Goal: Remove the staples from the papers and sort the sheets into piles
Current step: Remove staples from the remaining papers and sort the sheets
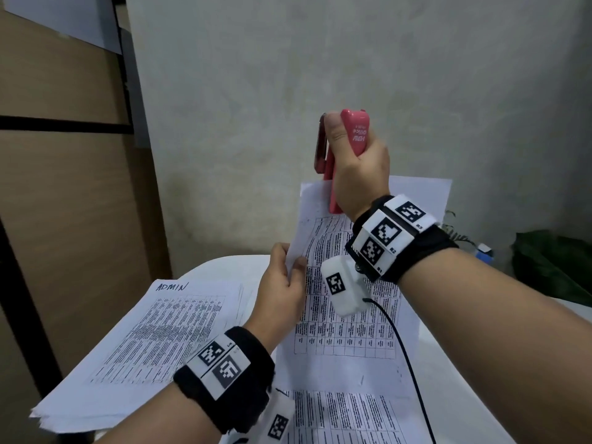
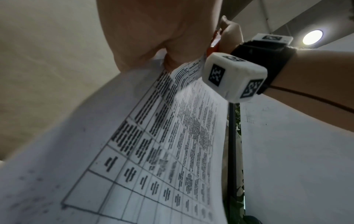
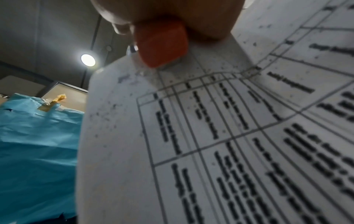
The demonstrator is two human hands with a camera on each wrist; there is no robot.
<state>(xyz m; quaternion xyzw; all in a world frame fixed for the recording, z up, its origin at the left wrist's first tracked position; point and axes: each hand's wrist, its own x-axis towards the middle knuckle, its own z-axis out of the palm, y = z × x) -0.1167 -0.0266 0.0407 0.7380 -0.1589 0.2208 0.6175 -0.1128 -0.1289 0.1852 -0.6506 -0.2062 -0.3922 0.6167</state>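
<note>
My right hand (image 1: 355,161) grips a pink stapler (image 1: 354,136) upright, its lower end (image 3: 162,45) pressed on the top corner of a set of printed table sheets (image 1: 349,302). My left hand (image 1: 282,283) pinches the left edge of those sheets (image 2: 172,136) and holds them raised above the table. A pile of printed sheets headed "ADMIN" (image 1: 144,341) lies on the white table (image 1: 224,264) at the left. Another printed sheet (image 1: 346,418) lies flat at the bottom of the head view. No staple is visible.
A wooden cabinet (image 1: 64,187) stands at the left and a pale wall (image 1: 320,75) behind. A dark green plant (image 1: 551,264) sits at the right past the table edge. A black cable (image 1: 407,363) runs from my right wrist camera across the sheets.
</note>
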